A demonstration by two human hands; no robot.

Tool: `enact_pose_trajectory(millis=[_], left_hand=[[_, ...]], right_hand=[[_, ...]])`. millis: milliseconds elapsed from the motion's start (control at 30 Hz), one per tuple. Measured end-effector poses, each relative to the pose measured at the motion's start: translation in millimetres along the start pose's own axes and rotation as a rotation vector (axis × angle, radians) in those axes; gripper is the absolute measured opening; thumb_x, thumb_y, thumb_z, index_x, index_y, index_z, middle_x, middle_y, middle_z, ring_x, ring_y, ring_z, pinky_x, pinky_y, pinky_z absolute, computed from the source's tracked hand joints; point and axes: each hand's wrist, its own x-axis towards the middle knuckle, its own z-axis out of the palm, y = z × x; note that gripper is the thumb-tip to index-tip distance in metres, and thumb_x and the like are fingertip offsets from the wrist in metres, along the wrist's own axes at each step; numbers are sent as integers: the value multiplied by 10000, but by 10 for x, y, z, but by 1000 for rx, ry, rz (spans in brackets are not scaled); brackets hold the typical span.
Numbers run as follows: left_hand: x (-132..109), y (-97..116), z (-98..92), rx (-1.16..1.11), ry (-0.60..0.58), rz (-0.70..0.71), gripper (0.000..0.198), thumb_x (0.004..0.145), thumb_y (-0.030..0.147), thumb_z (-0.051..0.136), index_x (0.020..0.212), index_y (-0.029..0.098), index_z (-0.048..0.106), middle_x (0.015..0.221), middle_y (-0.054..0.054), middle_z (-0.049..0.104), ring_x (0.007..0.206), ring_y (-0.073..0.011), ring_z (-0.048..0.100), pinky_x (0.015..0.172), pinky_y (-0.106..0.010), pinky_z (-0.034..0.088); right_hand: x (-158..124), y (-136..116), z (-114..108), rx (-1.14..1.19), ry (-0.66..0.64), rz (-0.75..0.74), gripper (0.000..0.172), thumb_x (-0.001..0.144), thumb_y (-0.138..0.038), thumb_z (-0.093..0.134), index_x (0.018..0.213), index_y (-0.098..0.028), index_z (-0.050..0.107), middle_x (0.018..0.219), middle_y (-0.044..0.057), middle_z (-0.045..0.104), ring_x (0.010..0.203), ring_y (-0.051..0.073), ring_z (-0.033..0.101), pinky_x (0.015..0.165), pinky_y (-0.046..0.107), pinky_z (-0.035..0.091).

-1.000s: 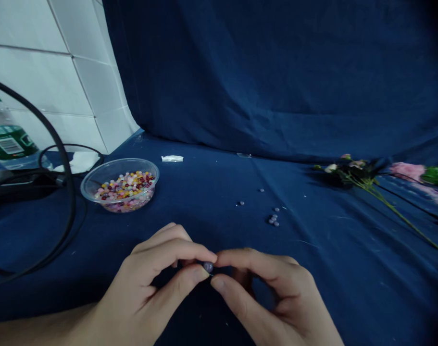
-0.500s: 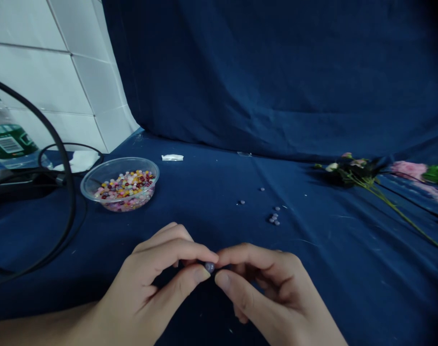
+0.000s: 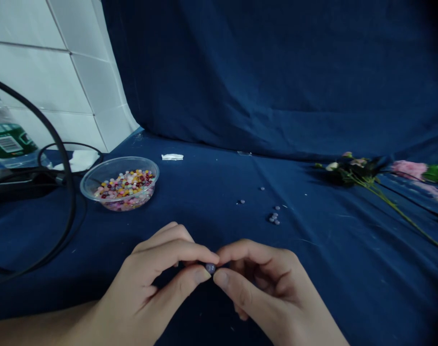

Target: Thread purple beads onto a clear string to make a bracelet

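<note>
Low in the head view, my left hand (image 3: 157,276) pinches a small purple bead (image 3: 210,268) between thumb and index finger. My right hand (image 3: 267,283) meets it from the other side, its thumb and index tips closed right beside the bead. Whatever lies between those right fingertips is too small to make out. Farther back on the cloth lie several loose purple beads (image 3: 275,217), including one single bead (image 3: 242,202) to their left.
A clear plastic bowl (image 3: 92,187) of mixed coloured beads stands at left. Beside it are a black cable (image 3: 69,192) and a bottle (image 3: 9,142). A white strip (image 3: 172,157) lies farther back. Artificial flowers (image 3: 408,169) rest at right on the blue cloth (image 3: 204,192).
My right thumb and fingertips have come slightly closer to the bead. The left hand's pinch looks the same.
</note>
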Motion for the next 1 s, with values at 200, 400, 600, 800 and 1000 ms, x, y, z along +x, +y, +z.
enact_pose_trajectory(millis=[200,400,600,800,1000], left_hand=[[4,6,10,43,38,5,260,915,77,604,999,300,710,775,58,616,598,-65,541,508,-169,410],[-5,-4,9,60,30,9,281,918,65,597,1009,307,704,779,63,609,574,-61,519,484,-173,386],[-20,-25,10,57,19,11,293,919,64,593,1030,313,699,800,64,610,629,-64,552,523,-162,409],[-17,-26,10,49,18,11,289,927,72,586,1032,318,696,801,70,602,638,-58,555,526,-154,411],[-16,-20,8,6,11,0,274,933,66,587,1018,300,701,810,61,615,681,-64,590,582,-153,454]], right_hand=[[-1,57,-11,-31,50,-103,122,855,-316,726,922,-219,693,606,-63,479,524,77,391,472,163,343],[-13,29,24,-111,128,-107,137,817,-319,739,929,-240,728,608,-52,523,544,95,441,491,186,372],[-8,11,8,-141,115,-76,247,810,-349,762,1041,-260,756,641,-44,553,569,102,486,529,195,425],[-4,20,-2,-169,127,-153,198,801,-322,749,979,-248,795,595,-31,578,526,107,503,505,210,434],[10,-8,6,-146,99,-143,139,804,-325,739,902,-256,810,569,-24,579,510,109,481,489,215,414]])
